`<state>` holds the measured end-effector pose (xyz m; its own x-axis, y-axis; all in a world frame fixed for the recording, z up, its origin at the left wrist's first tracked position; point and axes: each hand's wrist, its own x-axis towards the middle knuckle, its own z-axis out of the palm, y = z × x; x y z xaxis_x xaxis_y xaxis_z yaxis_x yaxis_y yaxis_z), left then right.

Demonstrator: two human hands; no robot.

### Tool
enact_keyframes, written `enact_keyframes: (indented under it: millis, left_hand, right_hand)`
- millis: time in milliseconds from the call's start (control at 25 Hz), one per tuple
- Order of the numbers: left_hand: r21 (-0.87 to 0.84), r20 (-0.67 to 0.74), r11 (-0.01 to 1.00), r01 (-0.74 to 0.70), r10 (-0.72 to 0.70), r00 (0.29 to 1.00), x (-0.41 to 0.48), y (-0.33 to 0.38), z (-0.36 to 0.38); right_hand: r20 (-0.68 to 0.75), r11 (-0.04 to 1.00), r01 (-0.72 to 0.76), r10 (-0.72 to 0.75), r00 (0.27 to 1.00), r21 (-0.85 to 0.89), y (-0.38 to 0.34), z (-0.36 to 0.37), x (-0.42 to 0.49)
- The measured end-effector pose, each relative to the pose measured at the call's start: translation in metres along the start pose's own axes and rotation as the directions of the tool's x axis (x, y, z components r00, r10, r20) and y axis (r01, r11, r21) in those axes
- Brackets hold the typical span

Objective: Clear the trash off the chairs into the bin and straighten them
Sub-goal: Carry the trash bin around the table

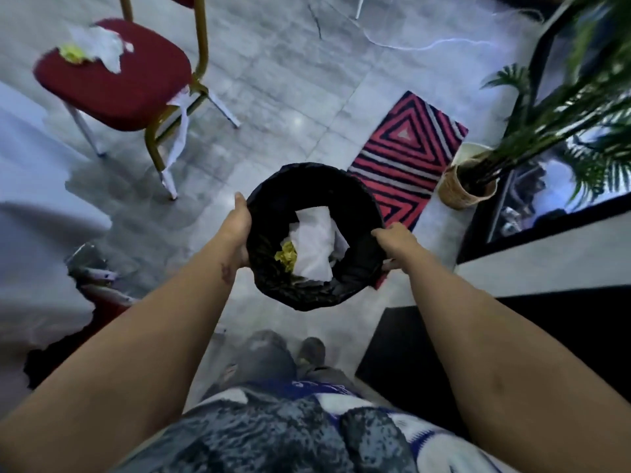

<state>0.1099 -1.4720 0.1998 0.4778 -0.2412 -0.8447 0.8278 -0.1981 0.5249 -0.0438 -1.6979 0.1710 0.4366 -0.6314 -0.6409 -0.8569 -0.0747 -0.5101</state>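
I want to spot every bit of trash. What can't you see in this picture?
Head view:
- Black-lined round bin: white paper covers its bottom.
- Red cushioned chair: top edge cuts off its backrest.
- White and yellow crumpled trash: too blurred to identify.
- Right hand: fingers hidden behind the rim.

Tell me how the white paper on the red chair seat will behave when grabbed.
The white paper looks crumpled and thin, so probably floppy and light. It lies loose on the red chair seat, so it may shed the yellow scrap beside it.
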Motion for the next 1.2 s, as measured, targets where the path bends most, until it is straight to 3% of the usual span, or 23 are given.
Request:
enact_keyframes:
  millis: [160, 480, 720, 920, 1200]
  left_hand:
    - [0.031, -0.035, 1.000, -0.005, 0.006, 0.999, 0.060, 0.094, 0.025]
    - [0.033, -0.054, 0.997, 0.064, -0.063, 0.997, 0.193, 0.320, 0.085]
    - [0.042, -0.045, 0.999, 0.035, -0.033, 0.998, 0.294, 0.479, 0.140]
    - [-0.102, -0.081, 0.994, 0.035, -0.044, 0.996, 0.371, 0.598, 0.182]
    - [-0.244, -0.119, 0.968, 0.061, -0.092, 0.989, 0.486, 0.768, 0.201]
  right_hand:
    - [0.022, 0.986, 0.106, -0.104, 0.994, -0.132, -0.087, -0.023, 0.100]
    - [-0.039, 0.990, 0.102, -0.107, 0.994, -0.102, -0.272, -0.071, 0.275]
    - [-0.063, 0.992, 0.090, -0.095, 0.994, -0.085, -0.414, -0.114, 0.423]
    - [0.074, 0.994, 0.104, -0.100, 0.992, -0.045, -0.550, -0.148, 0.539]
    - [0.135, 0.971, 0.192, -0.173, 0.976, -0.145, -0.741, -0.160, 0.689]
